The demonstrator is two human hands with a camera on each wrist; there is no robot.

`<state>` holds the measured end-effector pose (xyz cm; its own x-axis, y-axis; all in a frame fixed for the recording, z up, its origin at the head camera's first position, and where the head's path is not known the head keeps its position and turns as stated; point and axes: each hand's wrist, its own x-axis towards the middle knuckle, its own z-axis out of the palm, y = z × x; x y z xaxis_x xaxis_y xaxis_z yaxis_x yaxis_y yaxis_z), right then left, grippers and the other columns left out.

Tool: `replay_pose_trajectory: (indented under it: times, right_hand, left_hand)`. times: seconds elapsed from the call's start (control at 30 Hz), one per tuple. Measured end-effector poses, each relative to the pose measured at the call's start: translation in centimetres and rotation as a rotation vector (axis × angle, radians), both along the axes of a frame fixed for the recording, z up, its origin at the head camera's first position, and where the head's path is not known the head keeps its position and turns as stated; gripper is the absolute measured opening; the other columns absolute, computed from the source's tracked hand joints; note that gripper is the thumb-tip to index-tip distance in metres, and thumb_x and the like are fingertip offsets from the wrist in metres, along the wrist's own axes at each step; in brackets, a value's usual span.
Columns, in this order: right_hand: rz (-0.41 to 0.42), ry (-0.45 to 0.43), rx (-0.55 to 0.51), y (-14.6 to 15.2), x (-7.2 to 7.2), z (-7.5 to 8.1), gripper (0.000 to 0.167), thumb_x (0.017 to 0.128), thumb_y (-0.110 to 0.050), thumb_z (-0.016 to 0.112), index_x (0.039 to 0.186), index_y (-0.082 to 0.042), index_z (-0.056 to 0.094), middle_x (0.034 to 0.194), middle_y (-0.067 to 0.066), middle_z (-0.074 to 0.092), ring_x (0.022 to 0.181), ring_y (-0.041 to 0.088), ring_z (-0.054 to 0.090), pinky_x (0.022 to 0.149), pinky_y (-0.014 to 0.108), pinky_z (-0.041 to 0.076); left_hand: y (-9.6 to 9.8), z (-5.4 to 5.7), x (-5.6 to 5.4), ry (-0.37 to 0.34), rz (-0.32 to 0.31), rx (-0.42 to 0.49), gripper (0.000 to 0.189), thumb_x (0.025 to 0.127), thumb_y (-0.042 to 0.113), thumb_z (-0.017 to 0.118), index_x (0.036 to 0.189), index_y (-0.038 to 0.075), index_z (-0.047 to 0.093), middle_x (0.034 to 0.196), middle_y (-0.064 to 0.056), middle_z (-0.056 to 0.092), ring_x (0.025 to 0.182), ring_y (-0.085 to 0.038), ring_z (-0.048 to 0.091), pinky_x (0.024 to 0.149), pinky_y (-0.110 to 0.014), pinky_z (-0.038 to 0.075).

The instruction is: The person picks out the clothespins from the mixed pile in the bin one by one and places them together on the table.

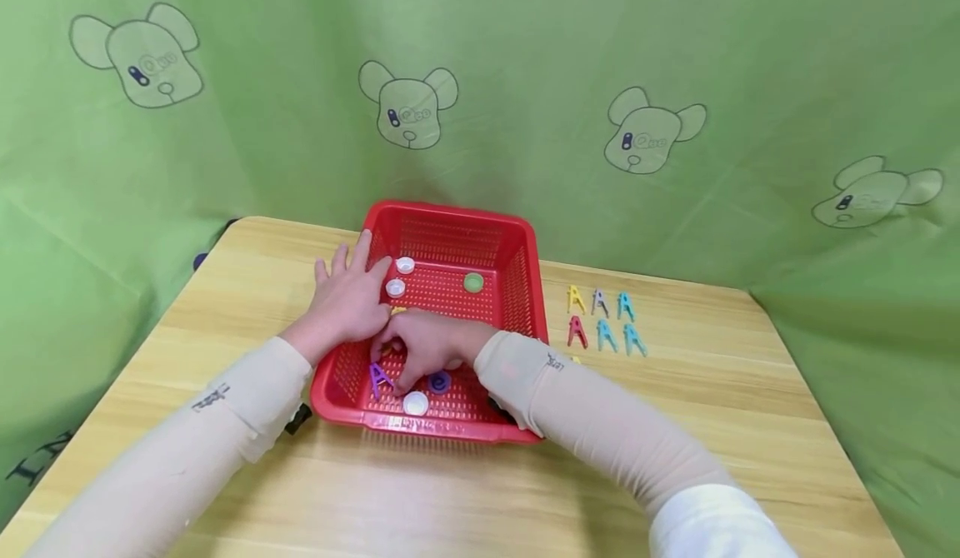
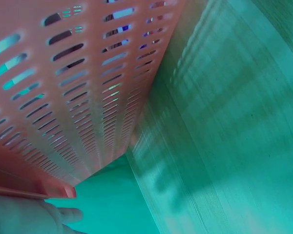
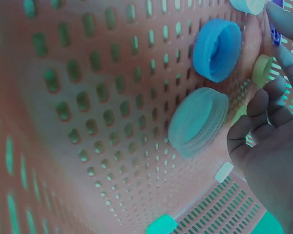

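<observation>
A red slotted basket [image 1: 450, 433] stands on the table with several bottle caps inside, among them a green cap [image 1: 473, 281], a white cap [image 1: 416, 403] and a dark blue cap [image 1: 438, 382]. My right hand [image 1: 431, 343] reaches down into it, thumb and index finger pinching a purple clothespin [image 1: 377, 380] near the basket's left side. In the right wrist view only part of that clothespin [image 3: 277, 29] shows between the fingers. Across the left rim rests my left hand [image 1: 348, 300], its fingers straight and spread.
Right of the basket, several clothespins lie in rows on the wooden table [image 1: 712, 391], including a red clothespin [image 1: 577, 331] and a yellow clothespin [image 1: 575, 298]. One more is partly hidden by the right forearm. A green curtain [image 1: 525, 125] hangs behind the table.
</observation>
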<state>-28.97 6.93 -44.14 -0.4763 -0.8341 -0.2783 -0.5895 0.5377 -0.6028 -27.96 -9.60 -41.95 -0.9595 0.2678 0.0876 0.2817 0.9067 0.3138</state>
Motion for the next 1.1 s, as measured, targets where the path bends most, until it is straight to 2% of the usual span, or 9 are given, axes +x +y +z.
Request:
replay_pose_trajectory:
  times: [0.1,0.37,0.53,0.6,0.77,0.87,0.97,1.1]
  right_hand:
    - [-0.030,-0.016,0.011,0.1,0.1,0.5,0.042,0.072,-0.016,0.092,0.107,-0.018,0.070,0.096,0.000,0.065,0.086,0.014,0.053,0.072,0.023,0.046]
    - [-0.018,0.059,0.040,0.9,0.6,2.2,0.044,0.074,-0.024,0.091,0.113,-0.018,0.071,0.104,-0.002,0.066,0.092,0.017,0.056,0.073,0.024,0.048]
    - [-0.056,-0.010,0.035,1.5,0.8,2.9,0.041,0.076,-0.021,0.089,0.112,-0.019,0.070,0.101,0.005,0.065,0.066,0.016,0.061,0.056,0.028,0.053]
    - [-0.053,0.000,0.032,1.6,0.8,3.2,0.040,0.076,-0.021,0.089,0.111,-0.020,0.070,0.097,0.006,0.064,0.062,0.014,0.058,0.054,0.027,0.052]
    - [-0.020,0.131,0.016,1.9,0.8,4.6,0.039,0.074,-0.024,0.090,0.108,-0.022,0.071,0.098,0.004,0.065,0.084,0.016,0.054,0.071,0.027,0.046]
    - [-0.027,0.150,0.020,2.1,0.9,5.4,0.038,0.074,-0.025,0.090,0.108,-0.023,0.071,0.105,0.003,0.065,0.093,0.019,0.053,0.078,0.029,0.045]
    - [-0.032,0.143,0.020,2.3,0.9,6.1,0.038,0.074,-0.026,0.090,0.107,-0.023,0.071,0.106,0.003,0.065,0.095,0.021,0.054,0.078,0.030,0.046]
    - [-0.038,0.167,0.016,2.9,0.9,7.0,0.037,0.074,-0.028,0.090,0.106,-0.024,0.071,0.100,-0.004,0.065,0.093,0.022,0.055,0.074,0.030,0.045]
  left_hand:
    - [0.0,0.0,0.1,0.002,-0.002,0.005,0.072,0.083,0.019,0.066,0.150,0.003,0.044,0.164,-0.023,0.000,0.142,-0.055,0.008,0.106,-0.075,0.004]
    - [-0.1,0.3,0.3,-0.013,0.002,0.013,0.066,0.090,0.022,0.062,0.151,0.004,0.043,0.164,-0.023,0.000,0.142,-0.056,0.007,0.106,-0.075,0.001]
    - [0.0,0.4,0.4,-0.023,-0.008,0.033,0.065,0.091,0.021,0.061,0.151,0.004,0.042,0.164,-0.024,0.000,0.143,-0.056,0.006,0.106,-0.076,0.000]
    - [0.0,0.4,0.4,-0.026,-0.010,0.039,0.066,0.091,0.020,0.061,0.152,0.004,0.041,0.164,-0.024,0.000,0.143,-0.056,0.005,0.106,-0.076,0.000]
    - [0.1,0.3,0.5,-0.031,-0.012,0.053,0.064,0.092,0.019,0.058,0.152,0.003,0.041,0.164,-0.024,0.000,0.143,-0.056,0.005,0.106,-0.076,0.001]
    - [0.2,0.2,0.5,-0.034,-0.016,0.054,0.063,0.093,0.020,0.058,0.151,0.003,0.041,0.164,-0.024,0.000,0.142,-0.056,0.007,0.106,-0.076,0.002]
    - [0.2,0.1,0.5,-0.027,-0.017,0.050,0.064,0.093,0.022,0.059,0.151,0.004,0.041,0.164,-0.025,0.000,0.142,-0.057,0.008,0.105,-0.077,0.003]
    - [0.1,0.2,0.4,-0.022,-0.018,0.050,0.065,0.092,0.020,0.060,0.152,0.003,0.041,0.163,-0.025,-0.001,0.142,-0.057,0.007,0.105,-0.076,0.002]
